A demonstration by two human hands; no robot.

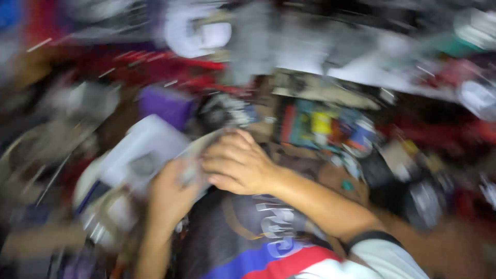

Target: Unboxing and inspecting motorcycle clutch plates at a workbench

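One small grey piece (190, 173), too blurred to identify, sits between two hands at the middle of a cluttered workbench. The left hand (170, 196) curls closed around it from below, and the right hand (238, 164) lies over it, fingers bent. One white box (142, 150) and one purple block (165, 106) lie just beyond.

blurred clutter (320, 129) crowds all sides, white box (147, 147) left

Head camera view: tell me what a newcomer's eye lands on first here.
The two bare hands meet at the centre: the right hand lies over a small grey item, too blurred to identify, which the left hand grips from below. Left of them sits a white boxy object, with a purple block behind it. Motion blur smears everything else.
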